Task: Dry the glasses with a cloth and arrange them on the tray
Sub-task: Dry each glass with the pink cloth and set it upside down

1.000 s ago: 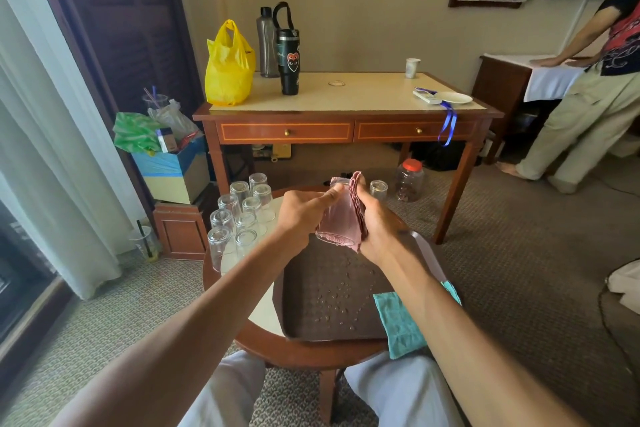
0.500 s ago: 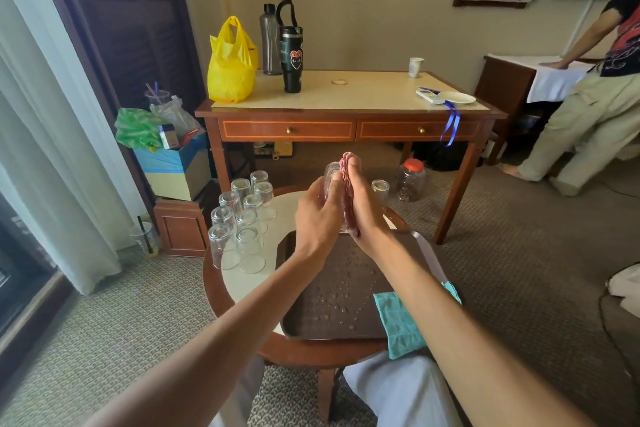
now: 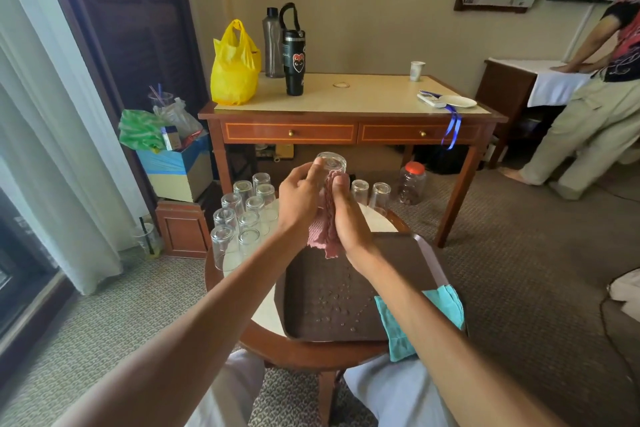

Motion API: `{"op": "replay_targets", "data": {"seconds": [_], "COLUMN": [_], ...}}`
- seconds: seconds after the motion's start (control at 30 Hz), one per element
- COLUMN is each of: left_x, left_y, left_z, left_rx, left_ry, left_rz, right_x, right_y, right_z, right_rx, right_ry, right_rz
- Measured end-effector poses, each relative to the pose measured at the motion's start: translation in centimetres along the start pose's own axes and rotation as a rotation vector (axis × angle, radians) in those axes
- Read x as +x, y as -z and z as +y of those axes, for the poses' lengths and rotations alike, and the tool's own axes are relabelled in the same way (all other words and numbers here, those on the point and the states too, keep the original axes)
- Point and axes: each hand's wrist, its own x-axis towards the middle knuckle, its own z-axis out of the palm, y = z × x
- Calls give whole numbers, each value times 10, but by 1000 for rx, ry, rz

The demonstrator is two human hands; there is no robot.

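My left hand [image 3: 300, 199] grips a clear glass [image 3: 331, 162], held bottom-up above the far edge of the tray. My right hand [image 3: 349, 218] presses a pink cloth [image 3: 324, 230] against the glass's side, and the cloth's tail hangs down between my wrists. The dark brown tray [image 3: 332, 295] lies on the round table [image 3: 304, 348] below, speckled with water drops and holding no glasses. Several upturned glasses [image 3: 242, 215] stand in a cluster on the table left of the tray. Two more upturned glasses [image 3: 370, 194] stand behind my right hand.
A teal cloth [image 3: 420, 317] hangs over the tray's right edge. Behind the round table stands a wooden desk [image 3: 349, 107] with a yellow bag, bottles and a plate. A red-lidded jar [image 3: 411, 184] sits on the carpet. A person [image 3: 595, 97] stands at the far right.
Both hands rose with the glass and cloth. The glass, earlier wrapped and mostly hidden by the cloth, now shows its base above my fingers, with the cloth bunched lower down.
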Motion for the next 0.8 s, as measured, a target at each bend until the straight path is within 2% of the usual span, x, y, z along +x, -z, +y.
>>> {"op": "replay_targets", "data": {"seconds": [0.13, 0.23, 0.37, 0.47, 0.67, 0.8], "left_x": [-12, -25, -25, -20, -7, -16], "left_y": [3, 0, -8, -13, -17, -8], "left_z": [0, 3, -5, -11, -18, 9], "left_rx": [-35, -8, 224, 286, 168, 0], "left_ry": [65, 35, -154, -186, -120, -119], "left_rz": [-90, -82, -40, -22, -50, 6], "right_x": [-1, 8, 13, 13, 3, -3], "right_y": [3, 4, 10, 16, 16, 9], "right_z": [-16, -28, -29, -35, -41, -35], "right_rx": [-32, 38, 217, 294, 296, 46], "right_ry": [117, 17, -114, -171, -157, -90], "right_rz": [134, 111, 70, 11, -10, -11]}}
